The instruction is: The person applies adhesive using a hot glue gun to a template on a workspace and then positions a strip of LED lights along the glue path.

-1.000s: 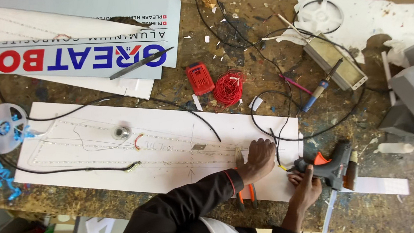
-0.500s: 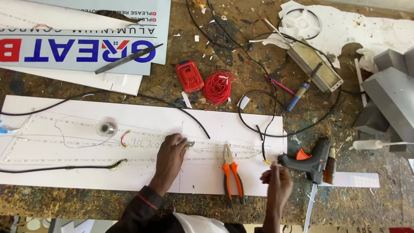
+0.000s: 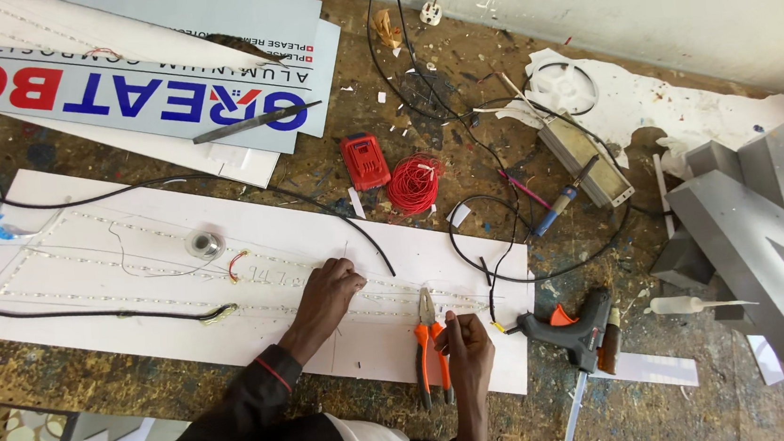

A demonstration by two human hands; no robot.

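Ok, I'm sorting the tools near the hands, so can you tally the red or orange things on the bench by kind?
Orange-handled pliers: 1
Red wire coil: 1
Red battery pack: 1
Glue gun with orange trigger: 1
Total: 4
The right hand rests beside the pliers.

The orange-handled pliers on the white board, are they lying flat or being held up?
Lying flat. The pliers rest on the white board, jaws pointing away from the person, beside the right hand, which is not gripping them.

Two hands: left [image 3: 327,292], right [image 3: 464,342]. One pair of orange pliers [image 3: 430,345], one glue gun [image 3: 571,326], one red wire coil [image 3: 413,184], one solder spool [image 3: 204,244].
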